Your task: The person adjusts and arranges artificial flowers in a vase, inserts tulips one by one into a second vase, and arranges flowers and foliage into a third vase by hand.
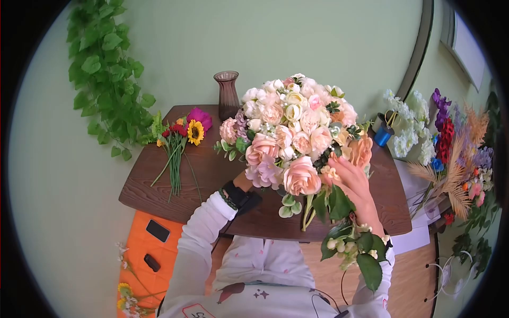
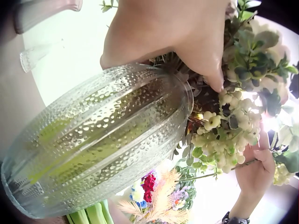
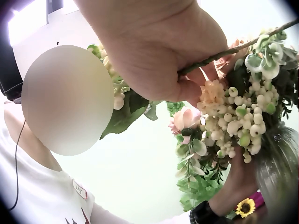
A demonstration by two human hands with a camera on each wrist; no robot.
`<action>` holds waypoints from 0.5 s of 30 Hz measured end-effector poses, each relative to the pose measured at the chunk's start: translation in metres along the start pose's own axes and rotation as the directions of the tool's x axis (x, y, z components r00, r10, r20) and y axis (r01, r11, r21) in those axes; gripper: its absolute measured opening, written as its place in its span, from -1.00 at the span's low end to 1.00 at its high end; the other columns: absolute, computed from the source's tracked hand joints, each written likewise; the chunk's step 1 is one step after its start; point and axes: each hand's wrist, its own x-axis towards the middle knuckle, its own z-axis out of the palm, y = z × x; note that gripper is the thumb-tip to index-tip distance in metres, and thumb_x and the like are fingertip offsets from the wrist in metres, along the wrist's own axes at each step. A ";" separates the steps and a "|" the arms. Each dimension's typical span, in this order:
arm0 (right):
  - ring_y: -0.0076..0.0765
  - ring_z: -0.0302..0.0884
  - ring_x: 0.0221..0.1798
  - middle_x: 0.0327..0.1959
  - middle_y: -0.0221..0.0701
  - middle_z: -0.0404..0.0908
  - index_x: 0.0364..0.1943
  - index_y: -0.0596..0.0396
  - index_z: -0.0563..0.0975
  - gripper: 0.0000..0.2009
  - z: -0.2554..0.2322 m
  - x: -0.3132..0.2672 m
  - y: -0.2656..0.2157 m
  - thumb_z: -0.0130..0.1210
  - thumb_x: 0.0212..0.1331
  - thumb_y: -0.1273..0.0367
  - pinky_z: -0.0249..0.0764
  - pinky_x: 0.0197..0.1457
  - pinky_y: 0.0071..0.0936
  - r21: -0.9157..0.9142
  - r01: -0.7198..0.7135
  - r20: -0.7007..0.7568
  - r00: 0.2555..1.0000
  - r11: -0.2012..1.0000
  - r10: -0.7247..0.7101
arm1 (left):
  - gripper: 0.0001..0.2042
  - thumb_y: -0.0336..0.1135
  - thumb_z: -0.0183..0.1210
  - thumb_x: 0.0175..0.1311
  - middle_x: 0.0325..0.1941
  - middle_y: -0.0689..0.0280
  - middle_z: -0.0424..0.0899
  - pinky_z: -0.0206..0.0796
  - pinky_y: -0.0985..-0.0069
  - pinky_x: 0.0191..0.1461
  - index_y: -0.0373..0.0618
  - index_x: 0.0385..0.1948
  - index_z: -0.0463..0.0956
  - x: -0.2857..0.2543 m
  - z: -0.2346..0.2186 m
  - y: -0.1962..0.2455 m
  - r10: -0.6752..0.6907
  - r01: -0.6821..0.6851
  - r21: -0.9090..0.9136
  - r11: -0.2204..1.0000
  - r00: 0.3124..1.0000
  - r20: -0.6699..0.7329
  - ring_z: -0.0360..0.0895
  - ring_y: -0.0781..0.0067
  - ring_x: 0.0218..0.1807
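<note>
A full bouquet [image 1: 294, 127] of peach, pink and white artificial blooms rises over the middle of the table. Its stems go into a clear, bumpy glass vase [image 2: 103, 135], mostly hidden under the flowers in the head view. My left hand [image 2: 168, 32] grips the bouquet's stems just above the vase's rim, thumb on the near side. At the bouquet's right side, my right hand [image 1: 355, 185] pinches the thin stem of a white-berry sprig [image 1: 350, 244], its leaves and berries hanging by the wrist. White berry clusters [image 3: 243, 121] sit low in the bouquet, close to the right fingers.
Bunched loose flowers [image 1: 177, 140], including a sunflower, lie at the table's left. A purple-tinted vase [image 1: 227, 95] stands at the back. On the right are a blue spool [image 1: 383, 137] and more flowers [image 1: 450, 153]. A phone [image 1: 158, 230] rests on orange cloth [image 1: 139, 254].
</note>
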 end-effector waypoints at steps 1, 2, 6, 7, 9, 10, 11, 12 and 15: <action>-0.18 0.18 0.22 0.14 -0.35 0.33 -0.02 0.00 0.45 -0.62 -0.001 -0.001 -0.002 -0.04 -0.02 0.45 0.08 0.24 -0.29 0.002 -0.004 -0.003 1.000 1.000 0.004 | -0.61 -0.15 0.11 0.12 -0.04 0.22 0.42 0.26 0.42 0.03 -0.06 -0.03 0.33 0.005 0.002 0.001 -0.002 0.002 0.001 1.000 1.000 0.002 0.39 0.27 -0.01; -0.17 0.18 0.22 0.14 -0.32 0.33 -0.04 0.03 0.47 -0.64 -0.004 -0.002 -0.005 -0.04 -0.02 0.45 0.07 0.25 -0.30 0.063 -0.066 -0.070 0.995 0.996 0.070 | -0.61 -0.15 0.11 0.12 -0.04 0.22 0.42 0.26 0.42 0.03 -0.06 -0.03 0.33 0.012 0.000 0.000 -0.003 0.003 0.003 1.000 1.000 0.004 0.39 0.27 -0.01; -0.27 0.25 0.18 0.11 -0.26 0.35 -0.13 0.21 0.52 -0.70 -0.019 -0.007 -0.017 -0.01 -0.03 0.49 0.22 0.16 -0.42 0.442 -0.247 -0.191 0.913 0.862 0.360 | -0.61 -0.16 0.11 0.12 -0.04 0.22 0.42 0.26 0.42 0.03 -0.06 -0.02 0.33 -0.007 -0.011 -0.001 -0.010 0.010 0.008 1.000 1.000 0.000 0.39 0.27 -0.01; -0.27 0.26 0.17 0.10 -0.26 0.36 -0.12 0.24 0.50 -0.70 -0.020 -0.012 -0.011 -0.02 -0.01 0.49 0.25 0.14 -0.43 0.318 -0.164 -0.259 0.933 0.934 0.252 | -0.61 -0.16 0.11 0.12 -0.04 0.22 0.42 0.26 0.42 0.03 -0.06 -0.02 0.33 -0.008 -0.010 -0.001 -0.012 0.012 0.009 1.000 1.000 -0.002 0.39 0.27 -0.01; -0.26 0.27 0.16 0.10 -0.25 0.35 -0.10 0.28 0.47 -0.70 -0.020 -0.020 -0.011 -0.08 0.05 0.49 0.24 0.15 -0.41 0.814 -0.355 -0.066 0.730 0.460 0.680 | -0.61 -0.16 0.11 0.12 -0.04 0.22 0.41 0.25 0.42 0.03 -0.06 -0.02 0.32 -0.006 -0.008 0.000 -0.014 0.014 0.008 1.000 1.000 -0.004 0.39 0.27 -0.01; -0.26 0.27 0.16 0.11 -0.23 0.34 -0.09 0.29 0.46 -0.70 -0.023 -0.025 -0.002 -0.10 0.09 0.45 0.24 0.15 -0.40 0.690 -0.275 -0.164 0.841 0.669 0.515 | -0.61 -0.16 0.11 0.12 -0.04 0.22 0.41 0.25 0.42 0.03 -0.06 -0.02 0.32 -0.003 -0.007 0.001 -0.014 0.014 0.007 1.000 1.000 -0.005 0.39 0.27 -0.01; -0.25 0.27 0.16 0.12 -0.22 0.33 -0.08 0.29 0.45 -0.69 -0.024 -0.031 0.008 -0.12 0.12 0.42 0.25 0.15 -0.38 0.532 -0.157 -0.223 0.922 0.832 0.317 | -0.61 -0.16 0.11 0.12 -0.04 0.22 0.41 0.25 0.42 0.03 -0.06 -0.02 0.32 0.047 0.007 0.001 -0.013 0.013 0.006 1.000 1.000 -0.006 0.39 0.27 0.00; -0.24 0.26 0.18 0.12 -0.17 0.31 -0.10 0.28 0.46 -0.68 -0.015 -0.039 0.019 -0.14 0.14 0.35 0.22 0.17 -0.34 0.576 -0.112 -0.284 0.901 0.810 0.327 | -0.60 -0.16 0.11 0.12 -0.03 0.22 0.41 0.25 0.42 0.03 -0.06 -0.02 0.32 -0.001 0.000 0.004 -0.013 0.013 0.005 1.000 1.000 -0.009 0.38 0.27 0.00; -0.12 0.36 0.07 0.10 -0.11 0.33 -0.07 0.14 0.43 -0.51 -0.020 -0.044 0.016 -0.28 0.24 0.01 0.28 0.09 -0.24 0.416 -0.205 -0.334 0.872 0.886 0.359 | -0.60 -0.16 0.11 0.12 -0.03 0.22 0.41 0.25 0.43 0.04 -0.06 -0.02 0.32 0.023 0.010 0.005 -0.015 0.015 0.003 1.000 1.000 -0.017 0.38 0.28 0.00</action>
